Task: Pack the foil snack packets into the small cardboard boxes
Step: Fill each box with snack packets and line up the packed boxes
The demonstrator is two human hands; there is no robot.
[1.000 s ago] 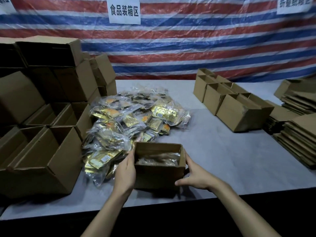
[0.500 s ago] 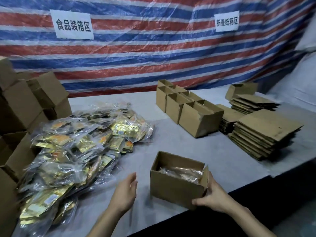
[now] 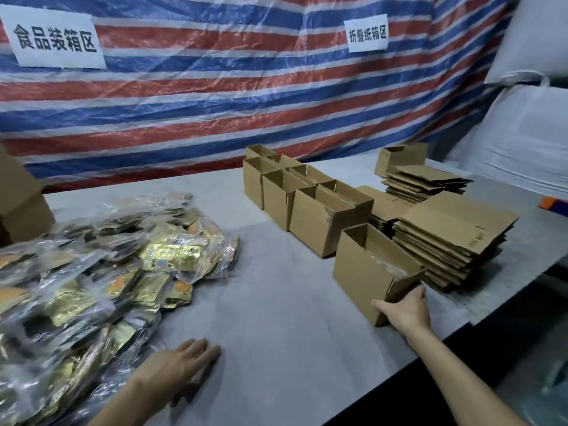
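Near the counter (image 3: 276,302) edge the right hand (image 3: 404,310) grips the box (image 3: 362,272); the left hand (image 3: 181,367), fingers straight together, sits low beside the packets (image 3: 92,272).

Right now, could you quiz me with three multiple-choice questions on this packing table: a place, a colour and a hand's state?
1. Where does the pile of foil packets lie? A) on the table, at the left B) in a sack C) on the floor
2. Which colours stripe the tarp? A) green, yellow B) red, blue, white C) black, grey
3. What is the right hand doing? A) gripping the small box B) lying flat C) lifting a packet
1 A: the pile lies left. 2 B: those bands cross the backdrop. 3 A: it clasps the box's near end.
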